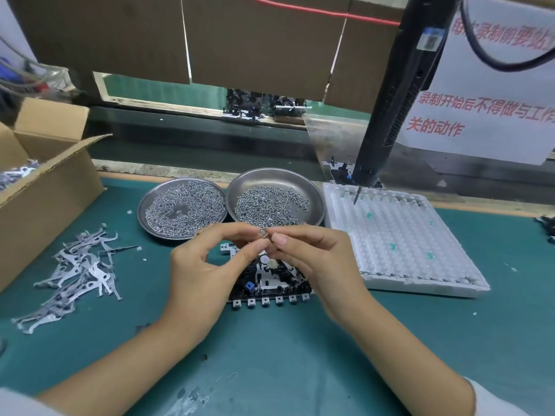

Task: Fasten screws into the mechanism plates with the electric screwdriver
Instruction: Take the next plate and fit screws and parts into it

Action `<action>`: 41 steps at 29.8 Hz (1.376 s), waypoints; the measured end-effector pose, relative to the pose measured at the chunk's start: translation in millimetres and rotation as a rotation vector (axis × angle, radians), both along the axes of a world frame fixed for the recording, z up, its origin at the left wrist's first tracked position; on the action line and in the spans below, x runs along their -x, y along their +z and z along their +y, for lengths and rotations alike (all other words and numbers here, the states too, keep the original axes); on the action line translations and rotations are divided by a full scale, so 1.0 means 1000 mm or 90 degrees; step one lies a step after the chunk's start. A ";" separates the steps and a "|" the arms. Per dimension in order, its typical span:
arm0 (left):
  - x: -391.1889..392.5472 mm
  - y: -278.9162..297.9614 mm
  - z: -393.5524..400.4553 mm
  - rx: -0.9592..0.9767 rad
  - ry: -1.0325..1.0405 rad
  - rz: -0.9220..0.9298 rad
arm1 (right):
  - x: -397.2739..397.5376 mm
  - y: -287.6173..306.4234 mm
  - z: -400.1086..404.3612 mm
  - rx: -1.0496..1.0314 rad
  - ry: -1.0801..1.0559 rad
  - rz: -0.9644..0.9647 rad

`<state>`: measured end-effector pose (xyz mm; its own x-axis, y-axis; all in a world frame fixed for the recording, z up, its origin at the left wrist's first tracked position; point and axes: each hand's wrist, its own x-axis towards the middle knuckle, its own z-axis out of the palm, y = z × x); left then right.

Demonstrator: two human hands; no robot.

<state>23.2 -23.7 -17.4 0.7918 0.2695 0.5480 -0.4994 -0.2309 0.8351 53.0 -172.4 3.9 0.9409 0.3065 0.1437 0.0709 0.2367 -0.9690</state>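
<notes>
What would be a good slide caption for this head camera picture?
Both hands pinch a small screw above a mechanism plate, near two screw dishes; the electric screwdriver hangs unused.

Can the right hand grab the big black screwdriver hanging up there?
Probably not right away: the right hand is pinching a tiny screw together with the left hand. Nothing blocks the way to the electric screwdriver, though.

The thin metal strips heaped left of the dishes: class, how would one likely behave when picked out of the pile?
The metal strips look thin and flat, so probably light and slightly springy. Their hooked ends overlap, so one may drag neighbours along.
</notes>
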 end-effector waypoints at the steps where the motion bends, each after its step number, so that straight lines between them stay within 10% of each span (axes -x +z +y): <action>1: 0.000 0.000 0.000 0.001 -0.002 -0.003 | 0.000 -0.001 0.000 -0.005 -0.004 -0.002; 11: -0.001 -0.003 0.003 -0.014 -0.007 -0.017 | 0.001 -0.004 0.002 0.043 0.002 -0.049; 20: -0.006 -0.008 0.007 0.024 0.005 0.059 | -0.012 0.057 -0.070 0.437 0.191 -0.123; 28: -0.009 -0.009 0.001 0.088 -0.014 0.093 | -0.105 0.025 -0.186 0.796 -0.419 -0.165; 41: -0.012 -0.009 0.001 0.085 -0.006 0.112 | -0.146 0.018 -0.190 1.185 -0.318 -0.297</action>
<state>35.0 -22.8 -26.5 0.8753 0.3224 0.3603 -0.3443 -0.1076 0.9327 198.6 -361.9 21.8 0.9665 0.1111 0.2314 0.0758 -0.9848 0.1565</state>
